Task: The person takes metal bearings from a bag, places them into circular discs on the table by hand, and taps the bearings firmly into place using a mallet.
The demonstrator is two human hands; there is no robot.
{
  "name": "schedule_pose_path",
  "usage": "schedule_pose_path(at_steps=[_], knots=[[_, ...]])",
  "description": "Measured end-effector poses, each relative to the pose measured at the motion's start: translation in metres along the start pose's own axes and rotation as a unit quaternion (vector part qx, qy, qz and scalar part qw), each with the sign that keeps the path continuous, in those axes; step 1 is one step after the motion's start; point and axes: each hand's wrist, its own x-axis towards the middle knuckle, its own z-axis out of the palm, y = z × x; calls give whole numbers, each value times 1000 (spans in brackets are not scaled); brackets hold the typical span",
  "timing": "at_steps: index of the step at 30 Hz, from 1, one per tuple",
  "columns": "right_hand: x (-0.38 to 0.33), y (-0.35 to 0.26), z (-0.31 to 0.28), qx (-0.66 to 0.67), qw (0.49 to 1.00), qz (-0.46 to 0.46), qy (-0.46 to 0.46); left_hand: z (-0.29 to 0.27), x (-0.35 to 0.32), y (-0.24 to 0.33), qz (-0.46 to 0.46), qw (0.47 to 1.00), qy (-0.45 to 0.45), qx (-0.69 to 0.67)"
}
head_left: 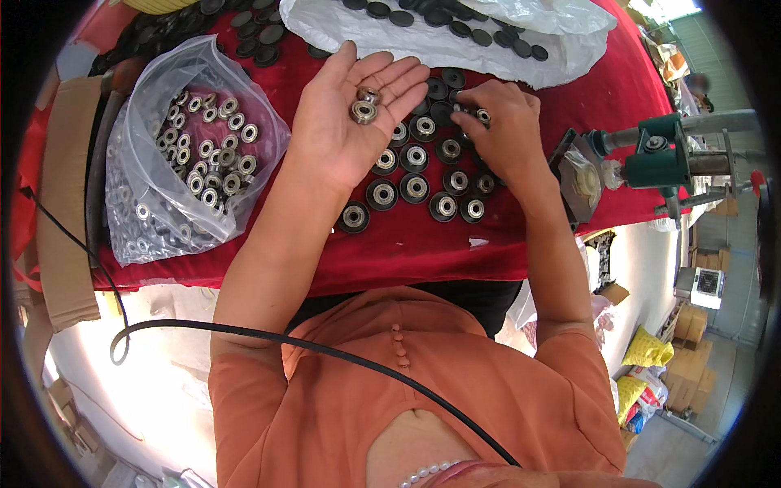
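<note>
My left hand point(346, 122) is held palm up above the red table point(407, 252), with two small metal bearings point(364, 106) lying in the palm. My right hand point(500, 130) is over the rows of black wheels point(415, 175) laid out on the cloth, and its fingertips pinch a small metal bearing point(482, 115) just above one wheel. Most of the wheels in the rows have a silver bearing in the middle. The right hand hides a few of the wheels beneath it.
A clear plastic bag point(187, 154) full of loose metal bearings lies at the left. A white plastic bag point(455, 37) with several black wheels lies at the back. A green hand press point(663, 159) stands at the table's right edge. Brown cardboard point(65, 203) lies far left.
</note>
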Motion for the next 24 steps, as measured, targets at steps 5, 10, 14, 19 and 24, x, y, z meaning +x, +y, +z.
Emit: schedule_pose_path(at_steps=[5, 10, 14, 19, 24], knots=[[-1, -10, 7, -40, 999, -26, 8, -3, -1, -3, -15, 999, -28, 5], [0, -13, 11, -40, 999, -35, -6, -1, -2, -3, -6, 1000, -24, 9], [-3, -15, -2, -22, 999, -7, 25, -3, -1, -3, -8, 999, -36, 15], [-14, -28, -7, -55, 998, -27, 15, -2, -4, -4, -11, 999, -41, 18], [-31, -42, 4, -160, 986, -49, -1, 0, -4, -6, -4, 999, -26, 32]])
